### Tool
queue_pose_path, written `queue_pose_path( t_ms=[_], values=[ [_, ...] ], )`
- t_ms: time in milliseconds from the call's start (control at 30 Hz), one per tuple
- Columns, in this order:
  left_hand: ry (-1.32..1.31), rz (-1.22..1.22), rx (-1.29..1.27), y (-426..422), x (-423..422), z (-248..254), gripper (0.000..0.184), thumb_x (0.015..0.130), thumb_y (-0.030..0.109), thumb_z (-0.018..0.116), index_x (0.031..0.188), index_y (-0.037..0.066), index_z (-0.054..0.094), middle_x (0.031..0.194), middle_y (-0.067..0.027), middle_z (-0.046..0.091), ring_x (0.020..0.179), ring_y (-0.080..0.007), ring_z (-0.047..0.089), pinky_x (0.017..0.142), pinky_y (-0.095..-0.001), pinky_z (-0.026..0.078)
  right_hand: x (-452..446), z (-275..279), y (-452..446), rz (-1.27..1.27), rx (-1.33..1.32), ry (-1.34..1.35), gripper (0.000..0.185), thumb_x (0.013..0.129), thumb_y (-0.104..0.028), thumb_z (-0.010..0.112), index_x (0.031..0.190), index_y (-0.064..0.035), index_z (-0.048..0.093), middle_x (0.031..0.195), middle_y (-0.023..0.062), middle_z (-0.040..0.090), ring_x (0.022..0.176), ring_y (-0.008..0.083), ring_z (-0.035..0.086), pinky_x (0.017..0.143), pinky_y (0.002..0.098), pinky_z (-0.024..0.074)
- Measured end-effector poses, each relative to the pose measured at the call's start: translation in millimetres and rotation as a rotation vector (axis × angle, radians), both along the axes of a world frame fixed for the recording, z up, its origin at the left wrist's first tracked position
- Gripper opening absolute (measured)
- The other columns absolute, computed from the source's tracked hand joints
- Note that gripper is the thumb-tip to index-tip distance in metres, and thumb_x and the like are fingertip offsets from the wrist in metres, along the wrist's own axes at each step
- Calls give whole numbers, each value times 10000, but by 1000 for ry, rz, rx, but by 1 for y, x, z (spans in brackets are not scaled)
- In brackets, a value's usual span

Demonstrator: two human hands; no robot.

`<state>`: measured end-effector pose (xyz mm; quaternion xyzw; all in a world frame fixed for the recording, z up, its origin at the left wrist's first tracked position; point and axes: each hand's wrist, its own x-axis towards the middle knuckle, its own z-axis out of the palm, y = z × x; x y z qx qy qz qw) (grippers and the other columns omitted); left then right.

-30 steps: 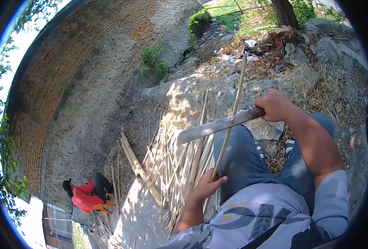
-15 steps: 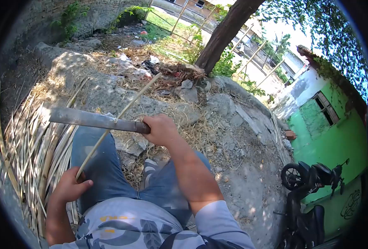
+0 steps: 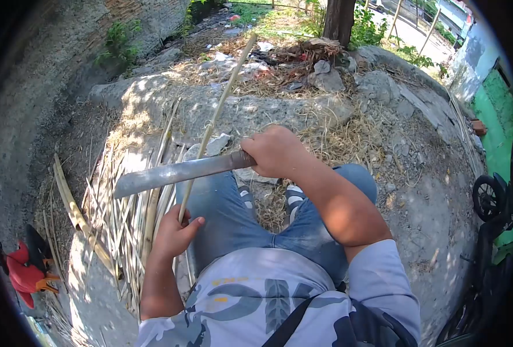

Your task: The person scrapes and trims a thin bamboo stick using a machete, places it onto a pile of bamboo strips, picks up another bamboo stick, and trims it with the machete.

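My right hand (image 3: 272, 151) is closed round the dark handle of a long machete (image 3: 178, 173), whose broad blade points left over my left thigh. My left hand (image 3: 176, 231) grips the lower end of a thin bamboo strip (image 3: 217, 110), with the thumb out to the side. The strip slants up and away from me, crossing the blade, and a small raised shaving shows on it a little above the blade. Beside my left leg lies a pile of split bamboo strips (image 3: 130, 217) on the ground.
Thicker bamboo pieces (image 3: 76, 214) lie left of the pile. A person in red (image 3: 22, 269) sits at the far left. Ahead are a low stone ledge (image 3: 256, 115), rubble, litter and a tree trunk (image 3: 338, 23). A motorcycle (image 3: 490, 214) stands at the right.
The view has swung right, then partly back left. My right hand has kept the machete and my left hand the strip; the blade now lies lower along the strip, nearer my left hand.
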<state>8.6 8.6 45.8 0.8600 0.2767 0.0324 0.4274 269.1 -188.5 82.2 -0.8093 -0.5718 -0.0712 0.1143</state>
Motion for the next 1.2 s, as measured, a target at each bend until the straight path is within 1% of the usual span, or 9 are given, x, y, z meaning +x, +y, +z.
queue_pose_path(
  t_ms=[100, 300, 400, 600, 800, 900, 1000, 1033, 1200],
  values=[
    [46, -21, -75, 5, 4, -11, 383, 847, 264, 863, 873, 42, 552, 685, 4, 504, 634, -104, 453, 559, -318, 395, -1, -6, -1, 117, -6, -55, 145, 756, -203, 753, 868, -131, 696, 818, 87, 727, 818, 326, 729, 756, 465, 565],
    [62, -59, -126, 10, 0, 6, 362, 859, 213, 857, 921, 38, 546, 676, 23, 502, 628, -76, 439, 543, -299, 374, 65, -30, -30, -255, 161, 0, 207, 734, -230, 778, 896, -145, 682, 793, 87, 710, 762, 347, 682, 767, 476, 545],
    [49, -53, -108, 10, 9, -2, 357, 873, 237, 846, 925, 33, 558, 693, 16, 522, 629, -79, 453, 542, -289, 385, 63, -41, -30, -249, 154, 2, 211, 753, -238, 775, 918, -142, 685, 812, 103, 715, 778, 364, 697, 765, 489, 553],
    [141, 13, -76, 5, 18, -14, 353, 879, 257, 840, 904, 36, 566, 720, 18, 518, 654, -73, 453, 562, -277, 395, 69, -44, -29, -176, 162, 153, 226, 767, -253, 770, 932, -129, 677, 813, 130, 716, 803, 367, 720, 704, 515, 556],
    [106, -8, -67, -3, 40, -12, 336, 877, 226, 841, 876, 47, 556, 719, 27, 498, 662, -82, 452, 559, -290, 397, 73, -32, -38, -187, 107, 312, 169, 776, -232, 725, 890, -113, 687, 845, 124, 725, 868, 351, 723, 784, 499, 574],
    [143, -18, 5, -17, 58, 1, 342, 875, 231, 842, 866, 50, 552, 716, 22, 501, 661, -89, 456, 560, -298, 403, 59, -30, -36, -111, -78, 595, 163, 757, -228, 727, 873, -119, 690, 834, 115, 724, 858, 340, 725, 771, 491, 572],
    [149, -44, 44, -22, 67, 7, 339, 874, 229, 841, 871, 54, 551, 716, 14, 502, 657, -96, 456, 562, -302, 408, 48, -41, -31, -52, 101, 264, 170, 738, -209, 738, 862, -115, 668, 750, 106, 691, 771, 356, 707, 700, 490, 553],
    [144, -54, 53, -23, 66, 7, 337, 873, 227, 840, 874, 55, 550, 717, 11, 501, 656, -98, 456, 563, -303, 410, 50, -38, -32, -58, 112, 133, 167, 737, -202, 736, 869, -124, 669, 774, 95, 696, 791, 347, 707, 736, 487, 551],
    [272, -76, -17, 0, 35, 18, 329, 872, 218, 834, 890, 63, 545, 725, 16, 499, 654, -97, 448, 573, -305, 416, 99, -53, -53, -264, 110, 60, 165, 747, -190, 736, 891, -139, 673, 833, 93, 717, 828, 346, 708, 792, 486, 555]
  ],
)
